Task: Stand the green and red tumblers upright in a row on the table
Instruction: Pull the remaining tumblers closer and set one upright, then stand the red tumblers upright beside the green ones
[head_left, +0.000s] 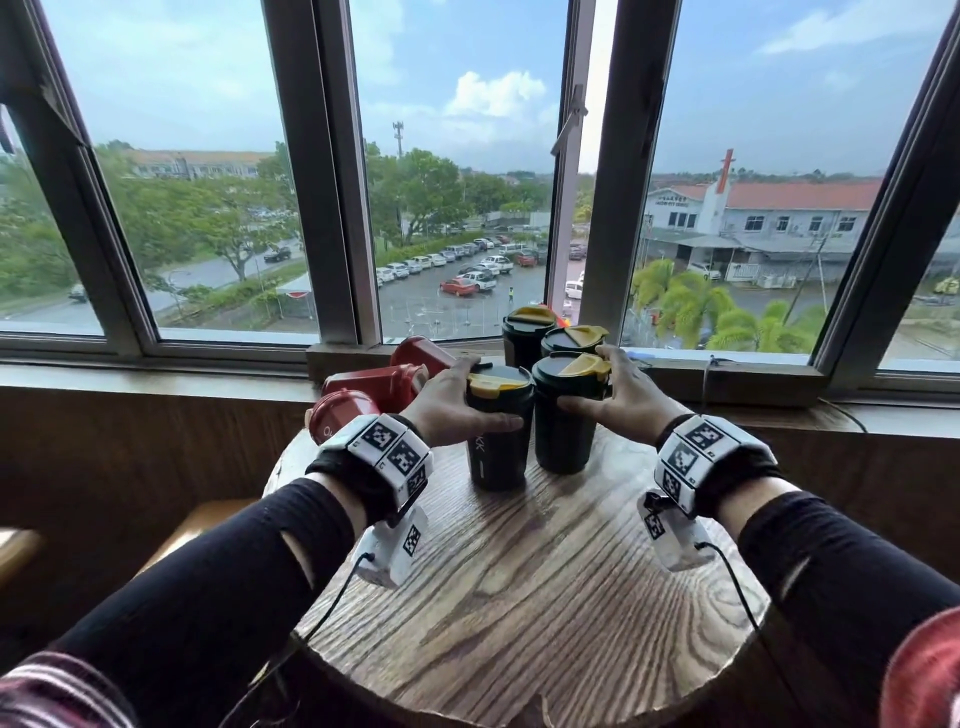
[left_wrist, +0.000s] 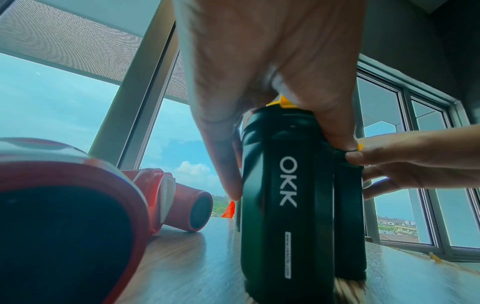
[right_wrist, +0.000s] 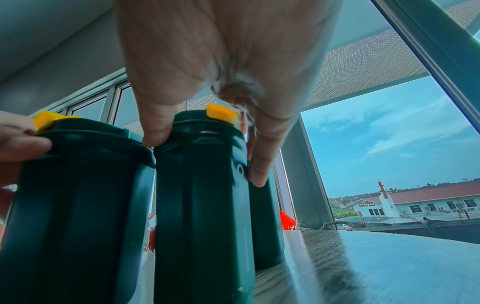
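Several dark green tumblers with yellow lid flaps stand upright at the far side of the round wooden table. My left hand grips the front left green tumbler near its lid, the one marked OKK. My right hand grips the front right green tumbler the same way. Two more green tumblers stand behind them. Three red tumblers lie on their sides to the left, seen close in the left wrist view.
A wooden window ledge and the window frame run right behind the table. A thin cable lies on the ledge at the right. The near half of the table shows bare wood grain. A wooden seat sits lower left.
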